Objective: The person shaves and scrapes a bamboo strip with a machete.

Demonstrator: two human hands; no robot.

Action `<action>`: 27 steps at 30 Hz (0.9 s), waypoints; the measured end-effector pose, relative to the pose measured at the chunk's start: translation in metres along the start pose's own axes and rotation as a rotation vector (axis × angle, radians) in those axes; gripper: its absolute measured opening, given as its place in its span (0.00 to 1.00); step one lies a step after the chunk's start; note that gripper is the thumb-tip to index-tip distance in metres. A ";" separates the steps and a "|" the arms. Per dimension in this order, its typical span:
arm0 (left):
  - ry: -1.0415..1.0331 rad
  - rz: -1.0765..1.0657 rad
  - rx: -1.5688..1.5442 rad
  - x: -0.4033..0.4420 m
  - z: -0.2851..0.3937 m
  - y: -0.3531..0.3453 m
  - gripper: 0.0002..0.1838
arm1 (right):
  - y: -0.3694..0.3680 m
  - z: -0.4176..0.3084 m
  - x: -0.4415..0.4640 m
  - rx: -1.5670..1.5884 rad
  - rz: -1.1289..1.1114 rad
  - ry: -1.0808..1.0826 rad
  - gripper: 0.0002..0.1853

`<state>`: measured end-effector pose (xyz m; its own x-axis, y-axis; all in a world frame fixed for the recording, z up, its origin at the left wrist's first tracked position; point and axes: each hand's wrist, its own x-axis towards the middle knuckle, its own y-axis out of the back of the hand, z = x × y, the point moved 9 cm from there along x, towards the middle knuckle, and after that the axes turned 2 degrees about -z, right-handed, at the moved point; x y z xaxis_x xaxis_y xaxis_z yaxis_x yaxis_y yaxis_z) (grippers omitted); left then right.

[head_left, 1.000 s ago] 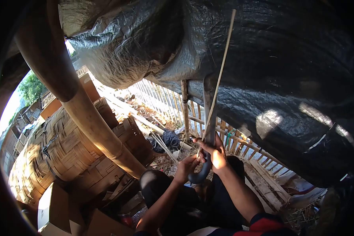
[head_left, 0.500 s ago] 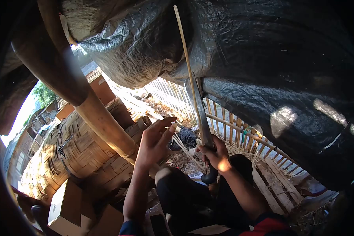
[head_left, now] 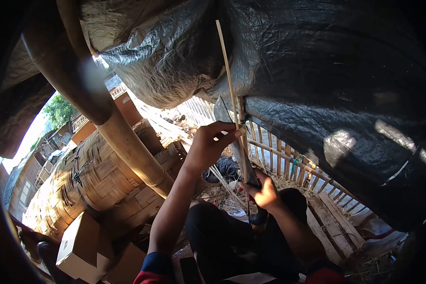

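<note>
A long thin bamboo strip (head_left: 227,64) stands nearly upright before me, its top leaning slightly left. My left hand (head_left: 215,143) pinches the strip around its middle. Lower down, my right hand (head_left: 264,190) is wrapped round a large knife (head_left: 251,176) near its dark curved handle (head_left: 258,217), with the strip's lower part alongside the blade. The blade points upward, its broad tip (head_left: 221,110) showing behind the strip. How the right fingers bear on the strip is hard to make out. Both hands are above my knees.
A thick bamboo pole (head_left: 128,149) slants across the left, before a large woven bamboo roll (head_left: 87,175). An open cardboard box (head_left: 80,246) stands at lower left. Dark plastic sheeting (head_left: 326,61) hangs above and right, over a slatted bamboo fence (head_left: 288,163). Wooden planks (head_left: 333,222) lie at right.
My left hand left the knife handle area, rose open to the left, and has now closed on the strip higher up. The strip has swung from leaning right to leaning left.
</note>
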<state>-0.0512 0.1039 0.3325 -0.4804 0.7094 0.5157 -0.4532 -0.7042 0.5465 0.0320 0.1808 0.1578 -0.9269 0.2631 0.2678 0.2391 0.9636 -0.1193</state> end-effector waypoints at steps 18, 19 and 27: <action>0.177 -0.049 -0.660 0.020 -0.046 -0.017 0.10 | -0.009 0.034 0.013 0.244 -0.217 -0.225 0.25; 0.225 -0.115 -0.603 0.016 -0.048 -0.024 0.09 | -0.011 0.034 0.014 0.295 -0.241 -0.215 0.25; 0.307 -0.151 -0.649 0.016 -0.083 -0.029 0.09 | -0.008 0.039 0.026 0.323 -0.300 -0.314 0.25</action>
<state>-0.1078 0.1329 0.2702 -0.5235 0.8269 0.2054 -0.8386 -0.5427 0.0474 -0.0055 0.1785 0.1282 -0.9945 -0.0955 0.0428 -0.1046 0.9180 -0.3825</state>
